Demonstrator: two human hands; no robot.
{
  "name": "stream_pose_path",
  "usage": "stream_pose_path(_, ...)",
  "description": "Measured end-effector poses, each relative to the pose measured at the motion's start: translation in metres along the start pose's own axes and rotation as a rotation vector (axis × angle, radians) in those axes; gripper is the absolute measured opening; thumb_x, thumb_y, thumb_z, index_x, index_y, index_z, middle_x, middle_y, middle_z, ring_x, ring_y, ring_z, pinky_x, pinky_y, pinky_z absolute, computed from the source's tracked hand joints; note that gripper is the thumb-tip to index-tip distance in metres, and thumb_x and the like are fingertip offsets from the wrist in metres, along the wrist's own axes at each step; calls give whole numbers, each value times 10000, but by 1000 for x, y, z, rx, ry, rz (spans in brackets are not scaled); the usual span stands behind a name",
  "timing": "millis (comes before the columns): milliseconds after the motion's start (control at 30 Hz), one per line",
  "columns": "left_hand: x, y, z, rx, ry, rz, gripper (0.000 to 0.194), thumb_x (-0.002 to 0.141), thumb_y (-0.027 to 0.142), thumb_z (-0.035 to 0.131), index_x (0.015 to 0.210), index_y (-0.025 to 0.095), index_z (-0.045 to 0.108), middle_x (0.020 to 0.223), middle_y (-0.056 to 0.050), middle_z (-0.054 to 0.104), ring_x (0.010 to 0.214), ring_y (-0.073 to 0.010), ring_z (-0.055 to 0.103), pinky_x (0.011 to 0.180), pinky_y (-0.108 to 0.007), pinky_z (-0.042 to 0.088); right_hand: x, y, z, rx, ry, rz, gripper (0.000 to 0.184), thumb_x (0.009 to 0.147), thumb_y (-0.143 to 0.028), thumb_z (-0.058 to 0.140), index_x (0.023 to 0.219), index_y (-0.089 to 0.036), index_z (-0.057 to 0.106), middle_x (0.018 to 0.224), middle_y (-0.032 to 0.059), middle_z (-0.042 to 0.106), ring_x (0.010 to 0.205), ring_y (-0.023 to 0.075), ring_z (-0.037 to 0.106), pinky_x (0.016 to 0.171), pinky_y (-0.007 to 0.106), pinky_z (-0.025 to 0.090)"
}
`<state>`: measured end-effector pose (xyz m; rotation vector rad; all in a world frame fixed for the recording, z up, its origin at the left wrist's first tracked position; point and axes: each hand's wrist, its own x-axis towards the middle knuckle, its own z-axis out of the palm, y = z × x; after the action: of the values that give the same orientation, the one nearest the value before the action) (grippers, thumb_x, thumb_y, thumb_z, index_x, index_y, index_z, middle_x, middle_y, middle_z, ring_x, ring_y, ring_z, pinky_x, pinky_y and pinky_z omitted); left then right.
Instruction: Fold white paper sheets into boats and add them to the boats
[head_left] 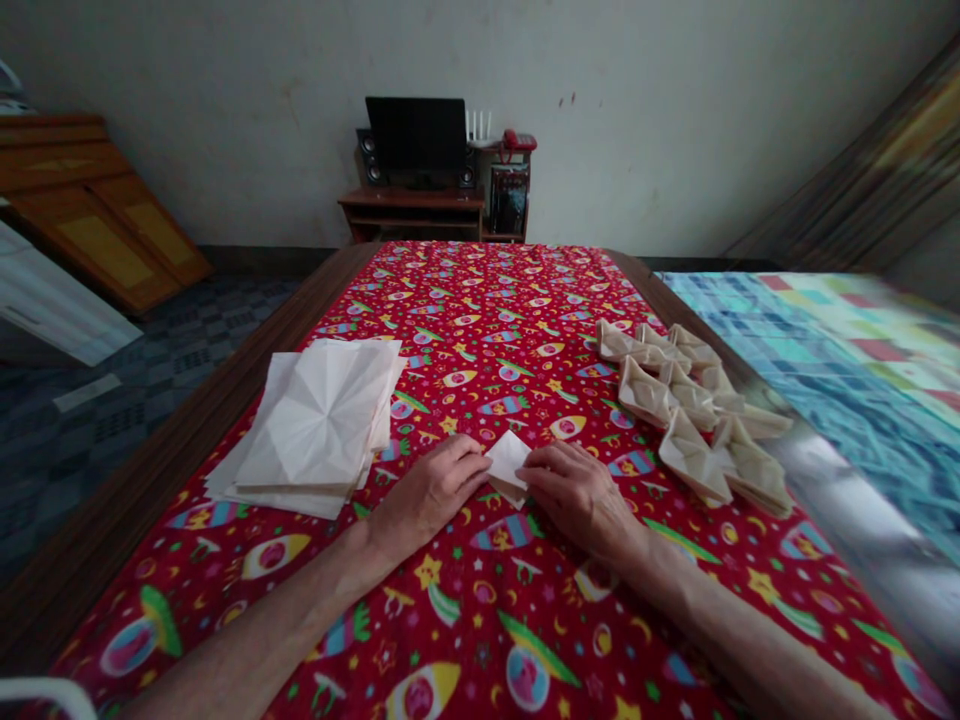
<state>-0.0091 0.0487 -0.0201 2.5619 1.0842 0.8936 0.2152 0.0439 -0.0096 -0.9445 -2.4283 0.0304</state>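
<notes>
A small white folded paper, diamond-shaped, lies on the red patterned cloth in front of me. My left hand pinches its left corner, fingers closed together. On the opposite corner, the fingertips of my right hand are closed on the same paper. Part of its edges is hidden under the fingers. To the left lies a stack of white paper sheets, the top one creased in lines that spread from its centre. Several folded paper pieces with pointed ends stand in rows at the right.
A red cloth printed with rockets and stars covers the table, whose brown wooden edge shows along the left. A bed with a blue checked cover adjoins the right side. Beyond the table stands a desk with a monitor.
</notes>
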Motion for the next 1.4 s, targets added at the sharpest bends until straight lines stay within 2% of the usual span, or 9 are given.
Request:
stream_pose_path(200,-2,3,-4,64,-36,-5,179,941,155,426,894,161,599,915,-41,574,881,-150,573,805,-292,498,1,0,-1,160,-19,113,202,912,-205,474,873,-185,671,863,64,641,767,153,558,677,268,434)
stream_pose_path(333,0,2,-1,-31,45,-81,114,894,142,517,835,161,612,830,-21,577,785,-131,577,716,-250,490,7,3,-1,314,-26,233,225,918,-252,483,794,-181,657,786,45,637,718,138,565,652,246,430)
stream_pose_path(433,3,0,2,-91,97,-180,95,851,148,581,777,167,637,771,-6,573,709,-115,572,655,-228,477,11,8,3,278,-40,297,254,920,-284,481,749,-188,642,726,21,623,684,130,557,625,232,405)
stream_pose_path(500,5,-1,3,-93,91,-235,109,841,162,595,748,171,650,761,-2,571,686,-108,568,638,-220,469,14,9,4,209,-63,326,267,915,-304,482,726,-188,629,701,13,614,649,123,546,600,227,381)
stream_pose_path(700,3,0,3,-88,72,-268,108,829,166,611,730,173,652,767,1,549,691,-110,555,650,-223,460,20,10,4,124,-102,383,231,897,-328,499,765,-199,638,715,11,648,619,123,556,568,225,342)
stream_pose_path(867,4,3,0,-124,108,-311,81,783,152,664,704,171,664,764,4,537,678,-106,541,639,-223,460,21,14,5,88,-127,385,225,882,-348,509,787,-207,656,718,14,671,627,137,582,561,233,327)
stream_pose_path(1033,9,8,-5,-129,86,-345,104,747,119,689,662,164,650,775,5,517,704,-109,545,635,-224,444,26,14,2,98,-187,388,209,880,-344,512,815,-221,668,745,7,688,664,142,607,577,236,330)
stream_pose_path(1200,11,14,-7,-76,28,-391,127,783,128,643,666,149,601,803,-6,499,731,-123,540,662,-247,434,26,11,1,93,-177,396,196,874,-354,525,804,-210,639,717,3,668,631,130,587,562,230,317)
stream_pose_path(1400,10,16,-2,7,23,-348,147,836,117,543,698,161,516,835,-22,485,797,-149,529,725,-264,432,24,9,3,72,-123,358,202,884,-349,520,779,-196,600,690,-3,638,600,113,546,540,222,284)
